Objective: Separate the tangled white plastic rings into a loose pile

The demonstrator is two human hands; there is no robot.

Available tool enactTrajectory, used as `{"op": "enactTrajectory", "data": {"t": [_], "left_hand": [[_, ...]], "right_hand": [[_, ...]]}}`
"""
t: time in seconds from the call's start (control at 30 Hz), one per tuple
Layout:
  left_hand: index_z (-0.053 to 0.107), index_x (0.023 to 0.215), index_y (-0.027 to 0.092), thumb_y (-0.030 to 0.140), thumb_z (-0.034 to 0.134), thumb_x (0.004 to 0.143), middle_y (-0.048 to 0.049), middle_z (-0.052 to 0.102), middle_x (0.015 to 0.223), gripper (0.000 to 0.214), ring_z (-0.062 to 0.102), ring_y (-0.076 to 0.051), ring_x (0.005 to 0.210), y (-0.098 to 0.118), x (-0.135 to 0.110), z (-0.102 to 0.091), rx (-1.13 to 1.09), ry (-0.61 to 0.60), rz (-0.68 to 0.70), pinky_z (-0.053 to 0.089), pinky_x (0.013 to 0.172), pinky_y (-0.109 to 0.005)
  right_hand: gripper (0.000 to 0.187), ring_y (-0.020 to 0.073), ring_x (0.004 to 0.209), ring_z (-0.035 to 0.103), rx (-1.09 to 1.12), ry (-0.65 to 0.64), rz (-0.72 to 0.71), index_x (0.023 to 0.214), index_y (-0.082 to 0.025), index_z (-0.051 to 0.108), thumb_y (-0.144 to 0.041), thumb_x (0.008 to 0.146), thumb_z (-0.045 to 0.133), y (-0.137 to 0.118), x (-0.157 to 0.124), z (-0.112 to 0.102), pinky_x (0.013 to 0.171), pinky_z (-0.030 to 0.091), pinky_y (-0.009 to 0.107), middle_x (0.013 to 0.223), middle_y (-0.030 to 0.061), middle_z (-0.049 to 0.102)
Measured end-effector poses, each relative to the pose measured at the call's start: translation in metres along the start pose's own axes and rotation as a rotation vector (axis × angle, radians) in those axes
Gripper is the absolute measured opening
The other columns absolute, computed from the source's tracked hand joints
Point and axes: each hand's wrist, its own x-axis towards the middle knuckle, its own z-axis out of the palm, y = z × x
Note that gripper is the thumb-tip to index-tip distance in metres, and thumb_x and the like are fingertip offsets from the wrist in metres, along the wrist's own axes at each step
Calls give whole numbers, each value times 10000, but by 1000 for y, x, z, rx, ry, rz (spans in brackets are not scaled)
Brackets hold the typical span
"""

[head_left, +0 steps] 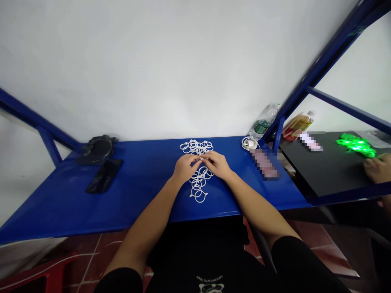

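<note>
My left hand (pixel 184 166) and my right hand (pixel 218 164) meet over the middle of the blue table, fingertips almost touching. Both are closed in a pinch on a small white ring (pixel 201 158), most of which the fingers hide. Just beyond the hands lies a loose pile of thin white rings (pixel 193 145) with small knobs on them. Nearer to me, partly under the hands, a second group of white rings (pixel 198 179) overlaps in a line toward the table's front edge.
The blue table (pixel 146 187) backs onto a white wall. At left lie a black pouch (pixel 104 176) and a dark round object (pixel 97 149). At right are a coiled white cable (pixel 250 142), a bottle (pixel 262 123) and a blurred-out item (pixel 265 164). Another person's hand (pixel 378 167) is beside glowing green lights (pixel 356 145).
</note>
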Motion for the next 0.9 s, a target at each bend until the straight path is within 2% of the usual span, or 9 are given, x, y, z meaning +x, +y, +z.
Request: {"op": "enactTrajectory", "data": {"t": [0.1, 0.2, 0.4, 0.53, 0.67, 0.8, 0.9], "left_hand": [[757, 941, 228, 353, 629, 1006, -37, 786, 879, 191, 725, -194, 827, 1, 0, -2, 20, 38, 32, 548, 797, -359], [751, 924, 227, 344, 606, 1020, -39, 797, 902, 210, 731, -196, 839, 2, 0, -3, 46, 49, 70, 533, 794, -359], [706, 870, 201, 281, 567, 1020, -50, 778, 864, 219, 702, -205, 820, 2, 0, -3, 151, -32, 121, 479, 777, -366], [704, 872, 205, 285, 594, 1009, -36, 765, 847, 193, 690, -199, 813, 3, 1, -3, 104, -36, 82, 473, 781, -358], [734, 931, 216, 311, 673, 975, -34, 780, 913, 121, 699, -211, 880, -5, 2, -6, 92, -65, 21, 490, 832, -367], [749, 972, 214, 243, 667, 963, -44, 776, 967, 87, 691, -227, 937, -18, 2, -5, 126, -94, -74, 502, 868, -379], [752, 966, 209, 228, 654, 965, -43, 771, 961, 100, 686, -225, 935, -24, 1, 1, 112, -126, -96, 512, 869, -375]], "right_hand": [[196, 178, 918, 722, 33, 27, -43, 1101, -249, 754, -286, 1033, 574, -6, 0, 0, 830, 567, 316, 1012, 64, 774], [186, 175, 892, 721, 28, 10, -19, 1064, -238, 748, -292, 1035, 573, -7, 0, 0, 816, 564, 309, 985, 62, 774], [163, 180, 849, 688, -15, -3, -17, 987, -216, 702, -269, 1028, 553, -8, 0, 4, 789, 540, 307, 919, 57, 743], [152, 186, 863, 691, -28, -1, -26, 1016, -217, 693, -253, 1034, 547, -8, 1, 1, 784, 534, 305, 940, 61, 743], [159, 184, 888, 701, -73, -42, -2, 1038, -222, 709, -252, 1037, 552, -7, 2, -9, 796, 532, 297, 977, 64, 753], [137, 153, 761, 685, -42, -102, 12, 1026, -225, 746, -294, 998, 631, -4, 1, -12, 723, 511, 263, 882, 29, 757], [164, 137, 701, 673, -2, -92, 72, 1069, -234, 765, -325, 972, 668, 3, 0, -8, 691, 506, 251, 880, 15, 773]]}}
